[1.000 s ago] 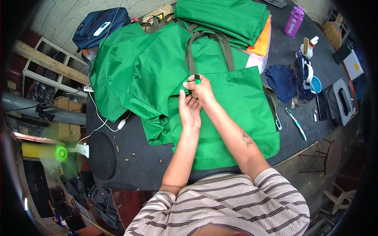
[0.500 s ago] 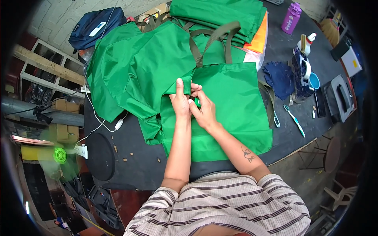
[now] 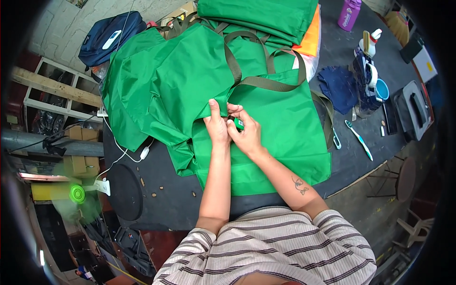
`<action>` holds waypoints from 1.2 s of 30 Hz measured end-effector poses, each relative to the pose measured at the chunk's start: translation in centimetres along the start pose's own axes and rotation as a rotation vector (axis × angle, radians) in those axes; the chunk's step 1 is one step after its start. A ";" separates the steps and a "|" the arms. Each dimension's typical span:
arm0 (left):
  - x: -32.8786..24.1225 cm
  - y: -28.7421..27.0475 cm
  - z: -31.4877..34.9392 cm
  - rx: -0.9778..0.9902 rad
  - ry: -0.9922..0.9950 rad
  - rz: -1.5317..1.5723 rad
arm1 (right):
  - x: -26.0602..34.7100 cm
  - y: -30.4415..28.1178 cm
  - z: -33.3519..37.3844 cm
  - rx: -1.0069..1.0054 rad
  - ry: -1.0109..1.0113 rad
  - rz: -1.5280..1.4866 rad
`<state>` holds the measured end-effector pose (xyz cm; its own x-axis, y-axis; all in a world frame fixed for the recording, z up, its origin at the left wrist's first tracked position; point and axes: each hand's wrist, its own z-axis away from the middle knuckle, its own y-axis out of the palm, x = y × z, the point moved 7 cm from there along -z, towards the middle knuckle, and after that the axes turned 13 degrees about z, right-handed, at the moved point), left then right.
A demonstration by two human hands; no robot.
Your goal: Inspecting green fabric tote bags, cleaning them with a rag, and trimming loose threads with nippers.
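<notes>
A green fabric tote bag [image 3: 275, 137] with olive webbing handles [image 3: 273, 84] lies over the table in front of me. My left hand [image 3: 217, 127] is closed on the bag's folded edge, thumb up and fingers under the cloth. Close beside it, my right hand [image 3: 247, 135] is curled round a small green object [image 3: 239, 124]; most of it is hidden, so its kind does not show. The fingertips of both hands meet at the bag's edge. More green bag cloth [image 3: 180, 80] spreads in loose folds to the left.
Folded green fabric [image 3: 259, 19] is stacked at the back. On the right are a purple bottle [image 3: 349, 15], dark blue cloth [image 3: 337, 90], a toothbrush [image 3: 359, 141] and a grey case [image 3: 412, 111]. A white cable [image 3: 124, 151] and a spinning green fan [image 3: 77, 194] are at left.
The upright handle has flopped down to the right across the bag. Both hands keep their grip at the bag's edge. The view has shifted slightly.
</notes>
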<state>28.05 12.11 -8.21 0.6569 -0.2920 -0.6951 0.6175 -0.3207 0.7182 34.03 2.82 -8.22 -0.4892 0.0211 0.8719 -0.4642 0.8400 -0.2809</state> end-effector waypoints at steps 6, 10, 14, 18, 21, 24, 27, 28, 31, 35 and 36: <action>0.3 -0.6 -0.1 -0.007 -0.015 -0.053 | -0.5 0.2 0.0 0.062 0.014 0.039; 0.7 -0.8 -0.6 -0.021 0.009 -0.102 | -1.3 0.4 -0.2 0.061 0.025 0.072; 1.2 -1.4 -1.5 -0.039 -0.003 -0.114 | -1.8 0.9 -0.9 0.054 -0.004 0.078; 1.3 -2.0 -3.1 -0.064 0.008 -0.090 | -1.7 1.3 -2.3 -0.018 -0.057 0.058; 1.7 -2.5 -3.6 -0.140 -0.010 -0.047 | -1.9 1.5 -2.7 0.002 -0.047 0.048; 1.8 -2.5 -3.6 -0.082 -0.023 -0.073 | -1.9 1.6 -2.7 0.081 0.010 -0.002; 1.7 -2.5 -3.4 -0.052 -0.002 -0.056 | -2.0 1.7 -2.7 0.070 0.007 -0.005; 1.7 -2.3 -3.5 -0.018 -0.011 -0.085 | -2.0 1.5 -2.7 0.069 0.005 -0.002; 1.5 -0.5 -3.3 0.068 -0.052 -0.030 | -1.6 0.6 -3.3 0.108 0.006 0.064; -4.0 2.3 -3.3 0.254 -0.086 -0.033 | 0.2 -4.4 -4.1 0.244 0.066 0.197; -5.8 1.8 -3.5 0.221 -0.066 -0.140 | 0.6 -7.1 -4.4 0.172 0.011 0.244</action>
<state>26.84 16.39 -2.78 0.5377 -0.2871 -0.7927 0.5860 -0.5487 0.5962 40.26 -0.73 -4.01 -0.5939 0.2176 0.7745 -0.4530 0.7051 -0.5455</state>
